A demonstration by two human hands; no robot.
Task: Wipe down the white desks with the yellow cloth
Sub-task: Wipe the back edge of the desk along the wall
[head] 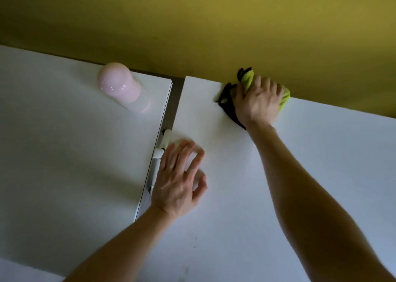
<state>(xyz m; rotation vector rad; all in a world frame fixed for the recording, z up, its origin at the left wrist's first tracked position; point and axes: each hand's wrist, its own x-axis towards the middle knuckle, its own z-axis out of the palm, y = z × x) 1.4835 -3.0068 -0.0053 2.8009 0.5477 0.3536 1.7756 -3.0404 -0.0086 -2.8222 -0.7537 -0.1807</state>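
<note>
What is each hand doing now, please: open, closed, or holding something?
Left hand: open, fingers spread, resting on the flat white desk top.
Right hand: closed, holding the bunched yellow cloth with black edging against that desk.

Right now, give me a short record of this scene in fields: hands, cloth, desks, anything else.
right hand: grips the yellow cloth at the far edge of the right desk, against the yellow wall
left hand: fingers spread, rests on the right desk near its left edge
cloth: bunched, black trim showing
left desk: holds a glossy pink rounded object near its far right corner
gap: narrow, between the desks
</note>
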